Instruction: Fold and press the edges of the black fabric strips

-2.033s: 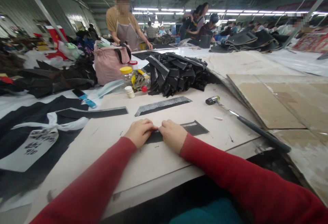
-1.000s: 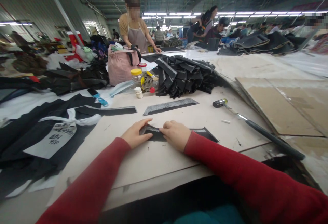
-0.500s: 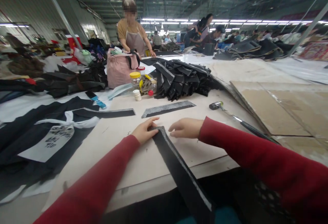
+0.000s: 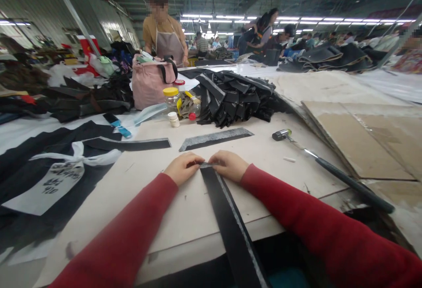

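Observation:
A long black fabric strip (image 4: 227,222) with a grey edge runs from the board toward me and hangs over the near edge. At its far end, my left hand (image 4: 184,168) pinches the left corner. My right hand (image 4: 230,165) grips the right corner, its fingers closed on the grey folded end. Just beyond my hands lie a black strip with a wide grey band (image 4: 216,139) and another black strip (image 4: 145,144) to its left. Farther back rises a heap of black strips (image 4: 235,96).
A hammer (image 4: 329,165) and a white chalk piece (image 4: 289,159) lie at right, near cardboard sheets (image 4: 369,147). Behind are a pink bag (image 4: 150,85), jars (image 4: 171,99) and a white bottle (image 4: 173,120). A written tag (image 4: 52,184) rests on dark cloth at left. A co-worker (image 4: 165,33) stands across the table.
My right hand has moved left onto the strip's far end and closed on it. My left hand keeps its hold there. A white chalk piece, covered before by my right arm, now shows.

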A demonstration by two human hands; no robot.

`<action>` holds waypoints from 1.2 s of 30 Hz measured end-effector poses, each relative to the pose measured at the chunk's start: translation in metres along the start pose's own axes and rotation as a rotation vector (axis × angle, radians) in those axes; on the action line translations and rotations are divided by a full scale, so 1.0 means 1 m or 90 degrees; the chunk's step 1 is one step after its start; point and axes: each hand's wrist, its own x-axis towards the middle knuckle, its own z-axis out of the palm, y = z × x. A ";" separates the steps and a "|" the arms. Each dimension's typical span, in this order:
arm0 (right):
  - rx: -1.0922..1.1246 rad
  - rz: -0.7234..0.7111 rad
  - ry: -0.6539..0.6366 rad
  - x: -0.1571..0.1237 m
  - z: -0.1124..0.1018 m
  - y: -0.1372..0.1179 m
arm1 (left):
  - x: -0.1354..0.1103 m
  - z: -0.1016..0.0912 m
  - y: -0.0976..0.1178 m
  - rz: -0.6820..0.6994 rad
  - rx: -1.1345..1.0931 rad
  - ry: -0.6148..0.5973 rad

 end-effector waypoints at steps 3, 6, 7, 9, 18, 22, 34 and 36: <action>-0.001 -0.012 0.008 0.000 0.001 0.000 | 0.000 0.001 0.002 -0.004 0.003 0.010; -0.015 -0.029 0.007 0.000 0.002 0.003 | 0.000 0.004 0.003 0.002 0.012 0.025; -0.024 -0.036 0.004 0.000 0.003 0.004 | 0.000 0.004 0.003 0.008 0.015 0.026; -0.045 -0.049 -0.004 0.000 0.003 0.005 | 0.000 0.005 0.003 0.026 0.028 0.028; -0.257 -0.094 -0.092 -0.002 -0.007 -0.016 | -0.008 -0.008 0.007 0.152 0.287 -0.072; -0.289 -0.102 -0.110 -0.005 -0.010 -0.021 | -0.013 -0.012 0.010 0.150 0.296 -0.059; 0.021 -0.002 -0.051 -0.005 -0.012 0.004 | -0.004 0.022 0.032 0.017 0.094 0.013; 0.096 0.076 -0.022 -0.006 -0.016 0.010 | -0.004 0.022 0.032 0.012 0.099 0.006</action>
